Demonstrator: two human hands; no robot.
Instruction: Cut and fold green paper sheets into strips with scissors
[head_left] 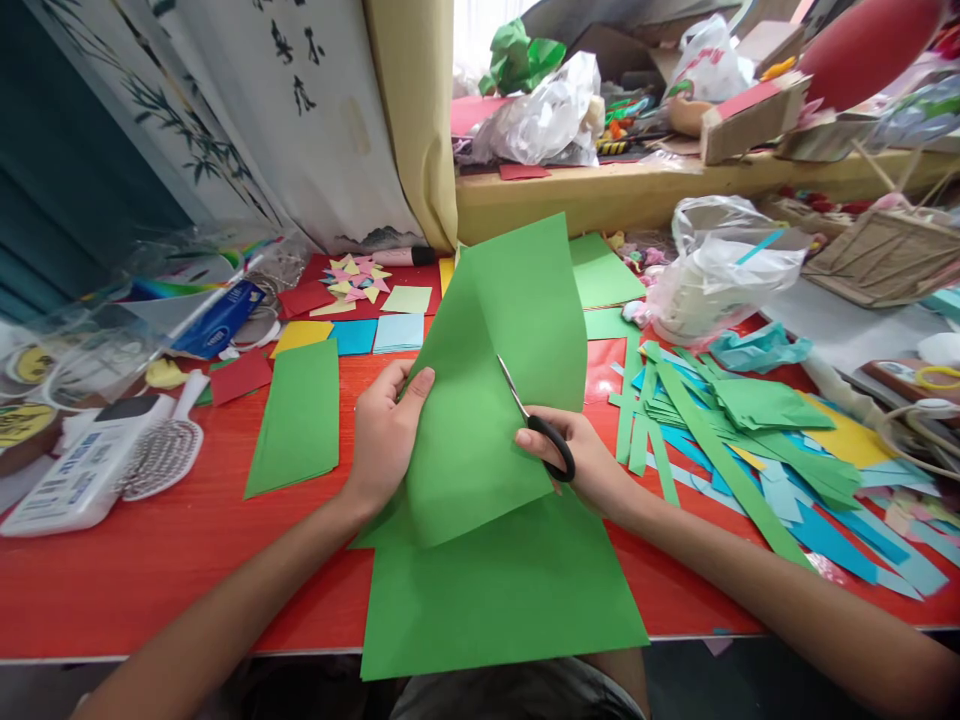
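Observation:
My left hand [388, 430] pinches the left edge of a large green paper sheet [517, 300], thumb in front. The sheet is held up, tilted and slightly bent over the table. In my right hand [581, 455] is a pair of scissors [556, 445] with black handles, its fingers through the loops. The metal blades point up and left across the face of the sheet; I cannot tell whether they touch it. Beneath lie more large green sheets [495, 600], overhanging the table's front edge.
Left of the sheet are a stack of green rectangles [300, 415], a hairbrush [169, 445] and a white bottle [82, 465]. Paper scraps and strips [757, 440] pile up on the right. A bagged cup [697, 280] stands behind them. A cluttered ledge [637, 180] runs along the back.

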